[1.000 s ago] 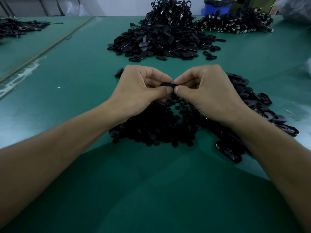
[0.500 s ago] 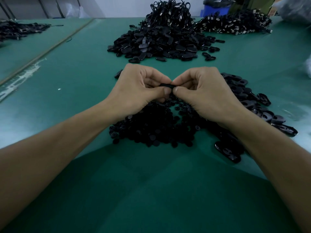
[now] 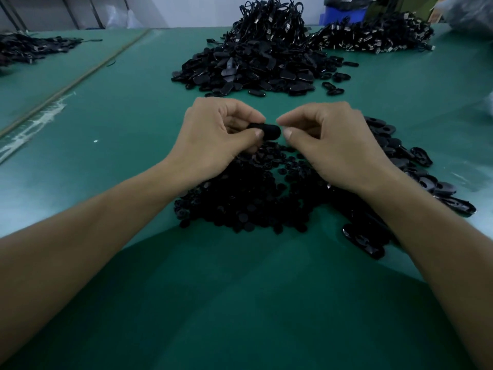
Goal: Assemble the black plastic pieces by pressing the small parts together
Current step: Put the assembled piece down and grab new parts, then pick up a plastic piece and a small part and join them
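Note:
A small black oval plastic piece (image 3: 270, 130) sticks out from between the thumb and fingers of my left hand (image 3: 216, 134), which grips it. My right hand (image 3: 330, 140) is just to its right, thumb and forefinger tips a small gap from the piece's end, fingers curled with nothing seen in them. Both hands hover over a heap of small round black parts (image 3: 248, 198) on the green table (image 3: 240, 303). A pile of larger black oval shells (image 3: 416, 169) lies under and beside my right forearm.
Farther back sits a big heap of black oval pieces (image 3: 250, 73), topped by black cords with metal ends (image 3: 269, 25). Another corded pile (image 3: 373, 38) is at the back right, a blue bin (image 3: 344, 12) behind it. More black parts (image 3: 29, 48) lie far left.
My hands have drawn apart. Earlier both pinched the piece together; now my right fingertips are off it and my left hand alone holds it.

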The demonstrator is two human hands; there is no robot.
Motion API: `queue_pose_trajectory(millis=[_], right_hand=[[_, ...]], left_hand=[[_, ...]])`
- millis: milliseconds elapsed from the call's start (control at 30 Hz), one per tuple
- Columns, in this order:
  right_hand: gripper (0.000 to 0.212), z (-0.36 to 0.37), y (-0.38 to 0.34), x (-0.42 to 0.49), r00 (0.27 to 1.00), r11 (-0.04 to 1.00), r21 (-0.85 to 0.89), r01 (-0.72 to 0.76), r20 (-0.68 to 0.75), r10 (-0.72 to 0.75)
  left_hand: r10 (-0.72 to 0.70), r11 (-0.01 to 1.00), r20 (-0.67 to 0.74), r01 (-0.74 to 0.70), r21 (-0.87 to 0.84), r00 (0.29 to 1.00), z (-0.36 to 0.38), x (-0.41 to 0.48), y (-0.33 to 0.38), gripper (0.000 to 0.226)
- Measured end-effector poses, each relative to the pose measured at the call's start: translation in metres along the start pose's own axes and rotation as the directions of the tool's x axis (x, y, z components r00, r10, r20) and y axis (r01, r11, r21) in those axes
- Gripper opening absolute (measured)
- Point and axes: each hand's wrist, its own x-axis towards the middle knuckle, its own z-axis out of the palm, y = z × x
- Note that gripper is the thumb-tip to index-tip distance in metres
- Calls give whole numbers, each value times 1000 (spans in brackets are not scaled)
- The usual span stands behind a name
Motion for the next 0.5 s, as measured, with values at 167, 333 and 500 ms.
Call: queue_pose_trajectory(millis=[167,333,500], right_hand=[[42,-13,22,2,979,814,-557,-161,17,206],[27,-16,20,-1,972,801,-565,-196,-1,237],[22,-15,21,1,977,839,-513,-181,8,215]], left_hand=[[-121,988,-204,99,-115,972,-15,11,-14,19],[-158,986,-293,134,-98,943,-30,19,-33,13],[-204,978,-323,208,-23,924,-37,21,-50,13]])
